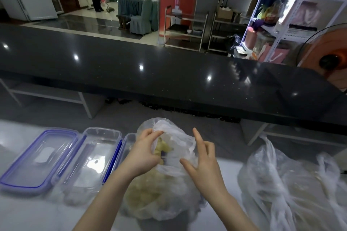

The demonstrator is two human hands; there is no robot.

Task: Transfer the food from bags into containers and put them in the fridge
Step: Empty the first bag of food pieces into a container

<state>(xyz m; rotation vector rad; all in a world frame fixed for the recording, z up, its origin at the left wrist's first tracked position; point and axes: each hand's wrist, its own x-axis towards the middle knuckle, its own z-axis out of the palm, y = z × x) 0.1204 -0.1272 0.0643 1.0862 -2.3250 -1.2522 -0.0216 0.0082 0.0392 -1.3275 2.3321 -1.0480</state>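
A clear plastic bag [169, 189] with pale yellow food in it stands on the white counter right in front of me. My left hand [144, 154] pinches the bag's gathered top with curled fingers. My right hand [201, 163] is at the other side of the bag's top, fingers spread and fairly straight, thumb against the plastic. Left of the bag stands an open clear container [90, 157] with blue clips, and its blue-rimmed lid [39, 157] lies flat beside it. A second container's edge [129, 138] shows behind my left hand.
More crumpled clear bags [285, 184] lie at the right on the counter [28, 210]. A dark stone bar top [131, 65] runs across behind. An orange fan [326, 52] and shelves stand at the right. A person sweeps far off at the back left.
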